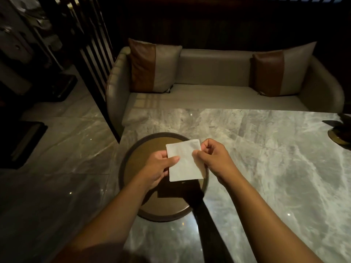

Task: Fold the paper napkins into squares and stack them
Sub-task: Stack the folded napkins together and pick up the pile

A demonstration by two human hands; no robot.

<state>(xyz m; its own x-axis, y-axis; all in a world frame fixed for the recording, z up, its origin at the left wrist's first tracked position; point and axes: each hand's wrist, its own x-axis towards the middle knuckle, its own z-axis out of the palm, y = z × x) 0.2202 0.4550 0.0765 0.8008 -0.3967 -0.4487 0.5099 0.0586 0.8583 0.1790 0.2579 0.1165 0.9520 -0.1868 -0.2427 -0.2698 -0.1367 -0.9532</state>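
A round brown tray [147,149] sits near the left edge of a shiny gray stone table [266,168]. A small dark thing [340,131] sits at the table's right edge, too dim to make out. Past the far edge is a pale sofa [214,73] with two brown and cream pillows, one at the left end [153,65] and one at the right end [281,71]. Left of the table is a shiny stone floor [62,130].

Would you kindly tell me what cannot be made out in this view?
Head view:
napkin: fold count, layers too thin to tell.
tray: centre hidden by the left hand, right hand and napkin.
dark object on the table: cut off by the right edge.
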